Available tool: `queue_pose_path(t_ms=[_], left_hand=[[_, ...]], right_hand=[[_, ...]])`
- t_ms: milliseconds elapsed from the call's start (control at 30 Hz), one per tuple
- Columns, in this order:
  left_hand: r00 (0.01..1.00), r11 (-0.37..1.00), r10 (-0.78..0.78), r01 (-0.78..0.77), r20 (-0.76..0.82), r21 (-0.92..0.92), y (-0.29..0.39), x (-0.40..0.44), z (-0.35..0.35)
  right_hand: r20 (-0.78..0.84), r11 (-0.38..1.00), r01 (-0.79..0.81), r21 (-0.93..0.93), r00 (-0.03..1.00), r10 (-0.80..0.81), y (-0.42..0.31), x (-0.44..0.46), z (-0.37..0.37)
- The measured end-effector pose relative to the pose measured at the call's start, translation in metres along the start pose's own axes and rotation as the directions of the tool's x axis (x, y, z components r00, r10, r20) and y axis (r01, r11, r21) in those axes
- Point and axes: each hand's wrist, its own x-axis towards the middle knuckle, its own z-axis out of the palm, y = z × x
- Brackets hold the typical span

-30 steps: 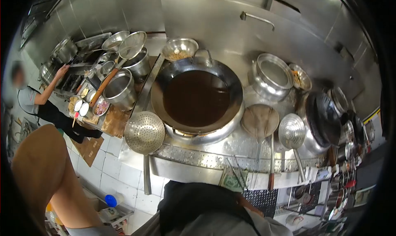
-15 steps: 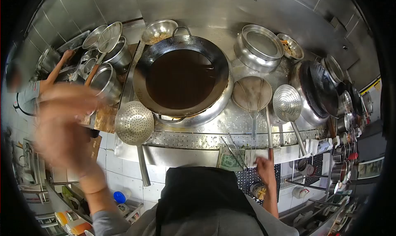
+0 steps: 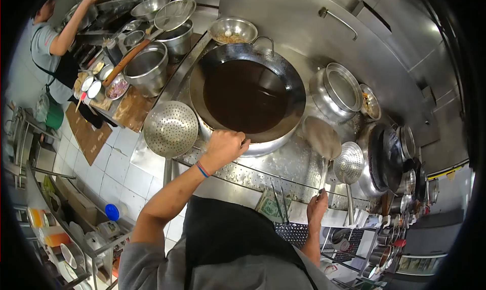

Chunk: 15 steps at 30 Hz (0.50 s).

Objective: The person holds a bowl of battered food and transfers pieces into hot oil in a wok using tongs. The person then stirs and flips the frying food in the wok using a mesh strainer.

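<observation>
A stainless-steel wall backs a metal cooking counter, with a perforated strip along the near edge.

The wok, holding dark liquid, is seated on a metal ring at the centre of the counter. The left-hand grip is at the near edge of the wok, left of its midline, with the fingers curled and pressed together on it. The near handle cannot be seen behind the fingers. Governing relation: the body of the wok lies far and slightly right of this grip, with the far loop handle at the opposite rim. The left hand is the nearer of the two to the wok; the right is well apart from it.

The right-hand grip is closed around the handle of a round-headed utensil. The long axis of the utensil runs near to far. Its head, blurred, is on the far side of the grip, just beside the near right rim of the wok.

Outward from these: a perforated ladle lies left of the wok; a smaller perforated ladle lies right of the utensil. A metal pot stands far right, beside a food bowl. Another bowl stands beyond the wok, far left. At the left edge, a co-worker has one arm raised.
</observation>
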Motion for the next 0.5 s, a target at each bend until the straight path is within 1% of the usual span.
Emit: queue_pose_path(t_ms=[67, 100, 133, 167, 200, 267, 300, 333, 400, 433, 467, 500], left_hand=[[0.998, 0.997, -0.042, 0.04, 0.036, 0.06, 0.004, -0.002, 0.006], [0.998, 0.996, -0.056, 0.054, 0.039, 0.065, 0.003, -0.002, 0.009], [0.998, 0.996, -0.061, 0.059, 0.034, 0.063, 0.002, -0.002, 0.01], [0.998, 0.996, -0.061, 0.059, 0.034, 0.06, 0.002, -0.001, 0.01], [0.998, 0.997, -0.058, 0.056, 0.036, 0.056, 0.003, -0.002, 0.01], [0.997, 0.995, -0.057, 0.053, 0.057, 0.079, 0.003, -0.005, 0.014], [0.996, 0.994, -0.06, 0.054, 0.058, 0.097, 0.004, -0.004, 0.013], [0.996, 0.991, -0.069, 0.063, 0.053, 0.117, 0.004, -0.002, 0.011], [0.997, 0.992, -0.077, 0.073, 0.033, 0.1, 0.002, -0.002, 0.007], [0.996, 0.994, -0.08, 0.076, 0.05, 0.077, 0.002, -0.002, 0.005], [0.995, 0.997, -0.069, 0.066, 0.076, 0.048, 0.005, -0.003, 0.004], [0.997, 0.999, -0.041, 0.043, 0.072, -0.018, 0.011, -0.001, -0.01]], right_hand=[[0.015, 0.996, -0.045, 0.074, 0.999, 0.044, -0.018, 0.004, -0.024], [-0.091, 0.989, 0.055, 0.135, 0.995, -0.043, -0.02, 0.007, -0.026], [-0.042, 0.969, 0.03, 0.244, 0.999, -0.02, 0.008, 0.014, -0.02], [0.153, 0.876, -0.114, 0.47, 0.987, 0.046, -0.018, 0.016, -0.039], [0.348, 0.717, -0.287, 0.636, 0.935, 0.067, -0.057, 0.021, -0.062], [0.339, 0.654, -0.27, 0.707, 0.941, 0.022, -0.112, 0.011, -0.062], [0.368, 0.617, -0.267, 0.74, 0.929, -0.04, -0.125, 0.004, -0.061], [0.361, 0.589, -0.298, 0.751, 0.932, 0.011, -0.132, -0.007, -0.054], [0.485, 0.561, -0.404, 0.723, 0.875, 0.005, -0.141, -0.008, -0.049], [0.497, 0.556, -0.412, 0.722, 0.868, -0.003, -0.145, 0.0, -0.044], [0.391, 0.634, -0.285, 0.719, 0.92, -0.031, -0.141, 0.011, -0.025], [0.42, 0.671, -0.294, 0.681, 0.907, -0.028, -0.158, 0.022, -0.029]])
